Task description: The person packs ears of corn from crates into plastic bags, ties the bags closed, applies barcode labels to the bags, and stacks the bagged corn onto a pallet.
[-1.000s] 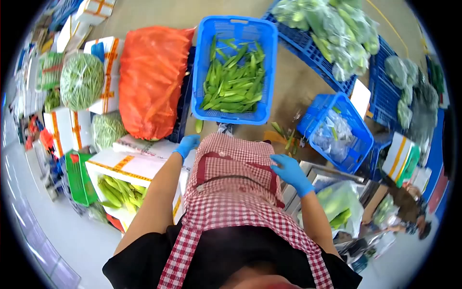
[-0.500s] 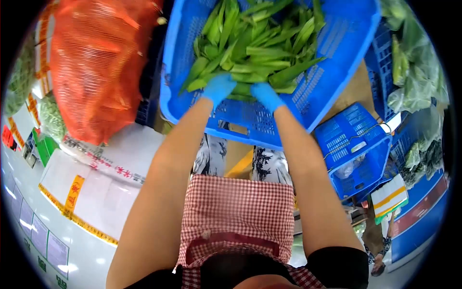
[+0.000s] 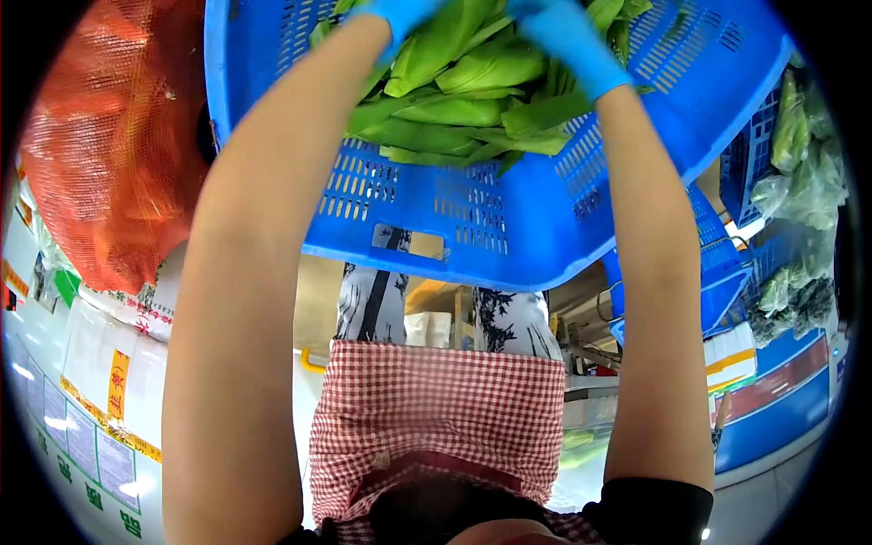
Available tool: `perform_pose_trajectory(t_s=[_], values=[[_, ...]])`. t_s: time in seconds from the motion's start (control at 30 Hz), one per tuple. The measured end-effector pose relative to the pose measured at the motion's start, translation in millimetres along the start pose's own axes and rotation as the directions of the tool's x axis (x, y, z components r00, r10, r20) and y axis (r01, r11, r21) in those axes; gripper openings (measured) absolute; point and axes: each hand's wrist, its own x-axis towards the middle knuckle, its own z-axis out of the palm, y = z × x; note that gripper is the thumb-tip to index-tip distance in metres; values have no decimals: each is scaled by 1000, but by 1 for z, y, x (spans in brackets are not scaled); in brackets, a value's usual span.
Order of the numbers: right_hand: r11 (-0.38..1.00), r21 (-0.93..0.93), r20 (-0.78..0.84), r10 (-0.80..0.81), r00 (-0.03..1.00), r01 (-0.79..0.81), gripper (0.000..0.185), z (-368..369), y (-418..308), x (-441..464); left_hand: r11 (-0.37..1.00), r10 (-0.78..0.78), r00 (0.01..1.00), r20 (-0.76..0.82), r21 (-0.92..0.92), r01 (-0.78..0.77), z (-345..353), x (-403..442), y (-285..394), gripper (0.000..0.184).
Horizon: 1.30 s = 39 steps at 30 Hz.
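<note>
A large blue plastic crate with slotted walls stands in front of me. Inside it lies a pile of long, flat green leaves. My left hand, in a blue glove, is over the left part of the pile, its fingers cut off by the upper edge of the view. Over the right part of the pile is my right hand, gloved the same way and smeared by motion. Both hands are at the leaves, but whether they grip any is hidden.
A full orange mesh sack stands left of the crate, near white boxes with yellow tape. To the right are a smaller blue basket and bagged greens. My checked apron is just below the crate.
Both hands have moved up and away from me, further over the leaves, and slightly apart. The crate and leaves look larger and nearer, and the camera view has shifted.
</note>
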Motion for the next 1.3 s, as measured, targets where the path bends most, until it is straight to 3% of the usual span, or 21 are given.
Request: perform_pose_trajectory(t_s=[0.03,0.07,0.1,0.13,0.23,0.33,0.43,0.47,0.5,0.53,0.57,0.6,0.67,0.73,0.83,0.97,1.1,1.17,1.2,1.23,1.3], values=[[934,-357,128,66,990,-16,36,24,-7,-12,982,-35,974,222,189,-7,17,9,-16,42],[827,-557,130,-7,992,79,43,47,5,-26,958,-48,994,-96,276,73,48,-2,-15,45],[668,-727,148,-75,986,160,51,63,14,-33,928,-28,915,-402,330,173,75,-21,-7,49],[624,-767,127,-83,988,150,52,66,15,-32,889,-32,938,-346,419,185,72,-31,5,67],[529,-836,115,-92,989,146,58,79,20,-34,885,-283,879,-383,250,393,78,-34,11,82],[525,-826,180,-96,979,203,59,68,17,-37,895,-224,930,-291,317,314,73,-40,5,89],[768,-612,12,-230,973,189,56,33,-12,-38,905,-214,964,-155,341,256,45,-48,-13,89],[829,-553,-64,-138,988,80,51,16,-43,-43,936,-201,978,-57,282,209,24,-60,-9,88],[800,-592,-327,-346,879,95,42,3,-49,-48,964,-164,986,30,217,153,6,-68,-5,87],[964,-258,-447,-65,892,-60,46,-16,-68,-56,993,-121,993,-19,-6,121,1,-79,-12,67],[972,120,-455,234,859,-202,51,-31,-84,-61,972,-90,993,-78,-224,70,-1,-93,-21,48],[959,269,-437,205,876,-90,51,-41,-74,-65,886,-57,998,-22,-461,41,-7,-109,-27,53],[811,585,-340,221,914,22,49,-67,-76,-85,583,61,998,27,-812,-14,-7,-144,-25,61],[723,690,-301,255,919,25,46,-76,-106,-104,277,202,978,45,-961,-13,2,-173,-26,72],[652,748,-97,293,951,-124,48,-73,-138,-121,351,438,895,-83,-901,-256,17,-204,-26,67],[382,888,169,247,954,-257,52,-42,-186,-124,-235,200,971,-130,-968,-82,32,-227,12,59],[69,942,286,348,893,-329,53,0,-225,-130,-412,103,991,-84,-911,-35,56,-251,1,59],[275,936,101,391,915,-221,59,26,-242,-145,-435,56,996,-76,-900,-45,62,-265,-9,59],[809,565,-48,225,973,-160,68,31,-237,-149,-437,33,997,-70,-898,-49,64,-273,-13,59],[974,219,-155,-26,988,60,77,32,-237,-155,-448,12,998,-68,-892,-55,67,-278,-19,59],[923,358,-28,-141,990,142,86,36,-243,-159,-455,-26,998,-56,-889,-61,70,-290,-31,59]])
